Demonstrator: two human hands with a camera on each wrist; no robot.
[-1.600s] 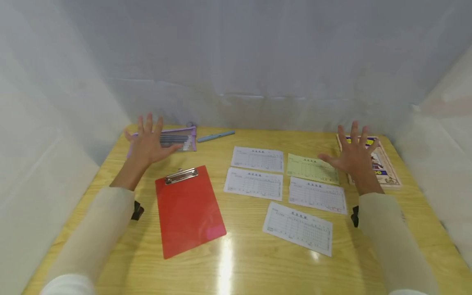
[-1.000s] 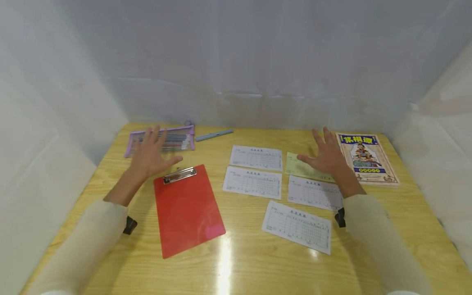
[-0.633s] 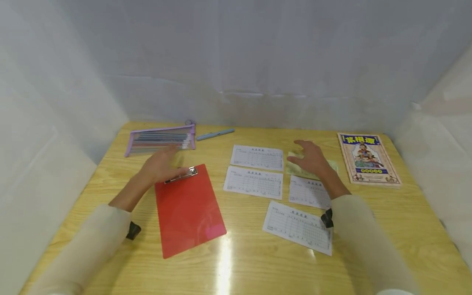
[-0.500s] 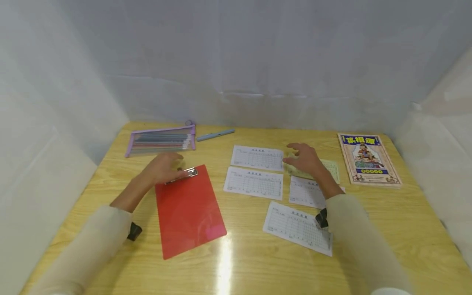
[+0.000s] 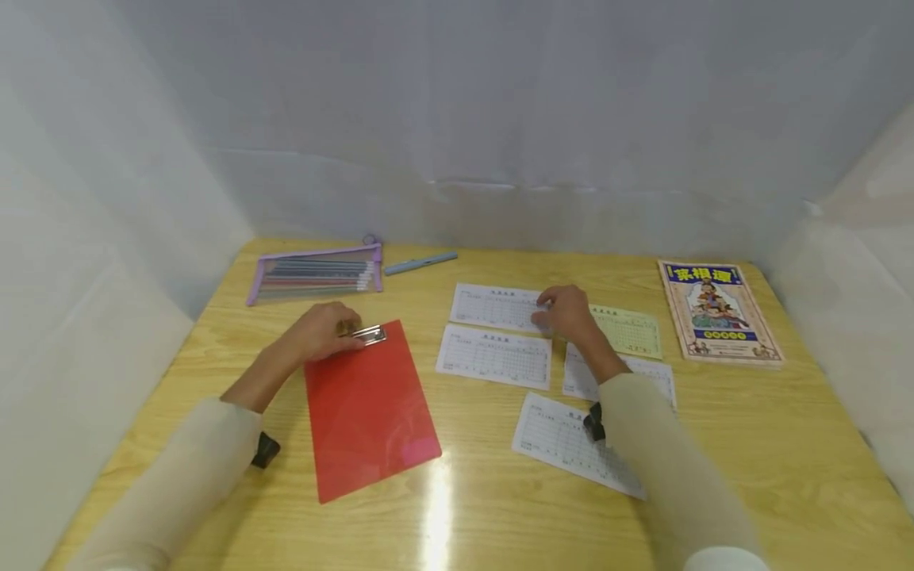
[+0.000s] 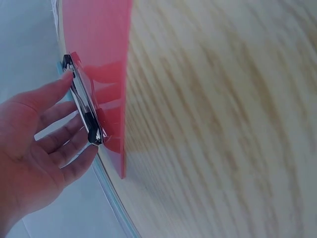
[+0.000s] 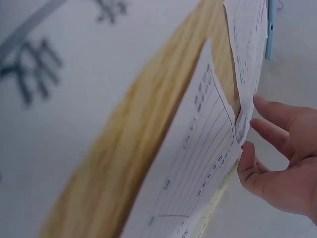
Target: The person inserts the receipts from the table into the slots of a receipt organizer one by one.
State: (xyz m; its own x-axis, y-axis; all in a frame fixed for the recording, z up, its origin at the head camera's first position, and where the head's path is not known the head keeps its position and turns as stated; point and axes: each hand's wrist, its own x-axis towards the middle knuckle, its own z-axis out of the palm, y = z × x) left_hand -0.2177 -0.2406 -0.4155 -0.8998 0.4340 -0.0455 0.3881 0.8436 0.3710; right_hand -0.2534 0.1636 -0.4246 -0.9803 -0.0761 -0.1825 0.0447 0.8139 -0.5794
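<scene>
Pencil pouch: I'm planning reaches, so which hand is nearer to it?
Left. The left hand is at the clip of the clipboard, just in front of the pencil pouch; the right hand is farther off, by the slips to the pouch's right.

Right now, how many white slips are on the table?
4: one slip at the right hand, another slip just nearer, two slips farther right, partly hidden by the right arm.

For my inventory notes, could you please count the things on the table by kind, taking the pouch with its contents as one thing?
White slips: 4
Yellow slip: 1
Red clipboard: 1
Pencil pouch: 1
Blue pen: 1
Illustrated book: 1
Total: 9
</scene>
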